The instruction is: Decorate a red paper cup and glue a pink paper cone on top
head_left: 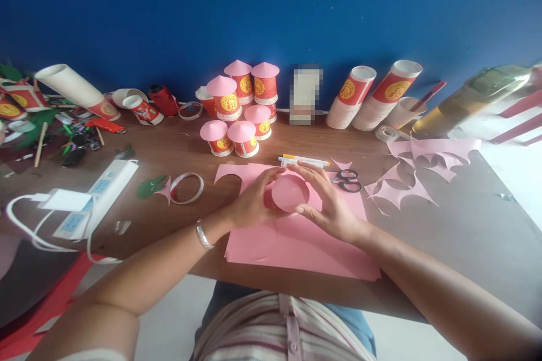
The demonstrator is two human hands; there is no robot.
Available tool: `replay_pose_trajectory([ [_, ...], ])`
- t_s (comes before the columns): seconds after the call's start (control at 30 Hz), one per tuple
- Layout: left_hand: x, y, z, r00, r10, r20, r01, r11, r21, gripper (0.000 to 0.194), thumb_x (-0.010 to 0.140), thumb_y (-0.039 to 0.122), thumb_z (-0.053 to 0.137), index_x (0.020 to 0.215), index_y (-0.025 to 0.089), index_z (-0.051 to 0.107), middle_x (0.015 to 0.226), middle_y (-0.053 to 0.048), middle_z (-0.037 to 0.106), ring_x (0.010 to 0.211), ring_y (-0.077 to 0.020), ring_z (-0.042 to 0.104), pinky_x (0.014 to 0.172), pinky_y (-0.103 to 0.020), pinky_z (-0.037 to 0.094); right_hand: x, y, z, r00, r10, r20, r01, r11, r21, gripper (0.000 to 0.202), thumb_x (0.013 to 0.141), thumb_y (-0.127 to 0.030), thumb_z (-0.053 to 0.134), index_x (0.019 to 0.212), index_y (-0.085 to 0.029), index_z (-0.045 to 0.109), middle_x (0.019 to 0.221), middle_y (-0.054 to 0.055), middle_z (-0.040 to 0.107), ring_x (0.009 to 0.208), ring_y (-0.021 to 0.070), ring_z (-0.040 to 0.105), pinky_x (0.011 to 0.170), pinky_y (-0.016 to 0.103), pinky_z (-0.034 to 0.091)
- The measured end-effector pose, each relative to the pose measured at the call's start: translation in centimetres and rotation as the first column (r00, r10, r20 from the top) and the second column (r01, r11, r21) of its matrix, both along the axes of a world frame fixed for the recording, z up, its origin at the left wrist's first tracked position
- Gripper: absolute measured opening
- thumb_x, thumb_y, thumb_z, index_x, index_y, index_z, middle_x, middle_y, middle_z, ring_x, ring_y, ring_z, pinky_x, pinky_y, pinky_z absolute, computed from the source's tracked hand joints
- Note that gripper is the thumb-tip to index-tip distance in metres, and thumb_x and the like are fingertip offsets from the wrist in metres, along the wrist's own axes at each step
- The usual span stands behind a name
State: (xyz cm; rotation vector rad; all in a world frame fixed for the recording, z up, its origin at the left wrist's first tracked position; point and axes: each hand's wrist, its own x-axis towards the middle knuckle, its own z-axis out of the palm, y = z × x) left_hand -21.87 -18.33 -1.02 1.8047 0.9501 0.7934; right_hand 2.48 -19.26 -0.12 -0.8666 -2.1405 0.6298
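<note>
A round pink paper disc point(290, 193) is held between my two hands, above the large pink paper sheets point(296, 248). My left hand point(256, 197) curves round the disc's left side, its fingers pointing up and away. On the right, my right hand point(328, 197) has its thumb at the disc's lower right edge and its fingers over the upper right. Whether anything lies beneath the disc is hard to see. Behind the sheets stand several red cups with pink cone tops point(241, 131). Black-handled scissors point(348, 180) lie by my right hand, near some pens point(305, 160).
Pink scraps point(400, 192) lie at the right, below a tape roll point(387, 133) and stacked paper cups point(387, 90). A large bottle point(470, 96) leans at the back right. At the left are a power strip point(101, 194) with cables and a cut cup ring point(187, 188).
</note>
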Motion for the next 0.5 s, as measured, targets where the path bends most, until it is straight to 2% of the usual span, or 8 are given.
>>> replay_pose_trajectory([
  [0.1, -0.6, 1.2, 1.0, 0.999, -0.035, -0.021, 0.035, 0.999, -0.023, 0.091, 0.078, 0.045, 0.094, 0.153, 0.026, 0.047, 0.159, -0.021, 0.057, 0.145, -0.0376, 0.061, 0.121, -0.058, 0.052, 0.5, 0.0, 0.4, 0.998, -0.043, -0.045, 0.042, 0.999, -0.018, 0.071, 0.105, -0.061, 0.062, 0.167, -0.034, 0.039, 0.159, 0.013, 0.061, 0.149, 0.0345, 0.054, 0.122, 0.062, 0.05],
  [0.2, -1.9, 1.9, 1.1, 0.993, -0.104, -0.061, 0.106, 0.994, 0.031, 0.1, 0.078, 0.045, 0.095, 0.161, 0.028, 0.042, 0.169, -0.021, 0.047, 0.155, -0.0387, 0.052, 0.127, -0.059, 0.046, 0.9, 0.2, 0.2, 0.992, -0.113, -0.059, 0.111, 0.993, -0.031, 0.064, 0.106, -0.057, 0.063, 0.162, -0.033, 0.046, 0.151, 0.013, 0.066, 0.142, 0.0343, 0.06, 0.12, 0.063, 0.05],
  [0.3, -3.6, 2.1, 0.9, 0.983, -0.18, -0.042, 0.182, 0.983, 0.036, 0.113, 0.083, 0.043, 0.091, 0.173, 0.032, 0.024, 0.18, -0.019, 0.031, 0.166, -0.0379, 0.036, 0.134, -0.06, 0.037, 0.9, 0.3, 0.0, 0.986, -0.155, -0.067, 0.154, 0.988, -0.024, 0.055, 0.107, -0.052, 0.063, 0.157, -0.033, 0.053, 0.144, 0.012, 0.07, 0.135, 0.0332, 0.064, 0.117, 0.062, 0.051],
  [0.33, -4.1, 2.0, 0.9, 0.984, -0.176, -0.011, 0.176, 0.984, 0.034, 0.115, 0.083, 0.046, 0.091, 0.174, 0.033, 0.024, 0.182, -0.018, 0.027, 0.168, -0.0386, 0.031, 0.135, -0.061, 0.034, 0.8, 0.4, -0.1, 0.984, -0.163, -0.065, 0.162, 0.987, -0.02, 0.053, 0.107, -0.052, 0.063, 0.156, -0.033, 0.055, 0.143, 0.011, 0.071, 0.134, 0.0331, 0.065, 0.116, 0.061, 0.052],
  [0.4, -4.5, 1.7, 1.3, 0.996, -0.081, 0.04, 0.079, 0.996, 0.043, 0.101, 0.09, 0.053, 0.084, 0.173, 0.033, 0.03, 0.182, -0.015, 0.029, 0.169, -0.0382, 0.028, 0.136, -0.061, 0.03, 0.6, 0.5, -0.2, 0.983, -0.176, -0.056, 0.176, 0.984, -0.005, 0.052, 0.107, -0.052, 0.064, 0.155, -0.034, 0.057, 0.143, 0.011, 0.07, 0.135, 0.0333, 0.064, 0.114, 0.06, 0.054],
  [0.43, -4.5, 1.5, 1.7, 0.999, -0.014, 0.03, 0.012, 0.998, 0.063, 0.091, 0.095, 0.055, 0.078, 0.172, 0.033, 0.034, 0.18, -0.013, 0.033, 0.168, -0.0365, 0.03, 0.137, -0.061, 0.03, 0.5, 0.5, -0.2, 0.983, -0.178, -0.052, 0.179, 0.984, 0.005, 0.053, 0.106, -0.053, 0.064, 0.156, -0.034, 0.057, 0.144, 0.011, 0.069, 0.137, 0.0334, 0.062, 0.114, 0.059, 0.054],
  [0.5, -4.0, 1.2, 2.7, 0.999, 0.038, -0.039, -0.031, 0.985, 0.171, 0.077, 0.098, 0.053, 0.075, 0.166, 0.031, 0.046, 0.176, -0.012, 0.041, 0.166, -0.0349, 0.036, 0.137, -0.058, 0.031, 0.4, 0.6, -0.3, 0.985, -0.168, -0.042, 0.17, 0.985, 0.031, 0.056, 0.106, -0.054, 0.065, 0.157, -0.035, 0.055, 0.147, 0.011, 0.068, 0.139, 0.0333, 0.06, 0.113, 0.059, 0.055],
])
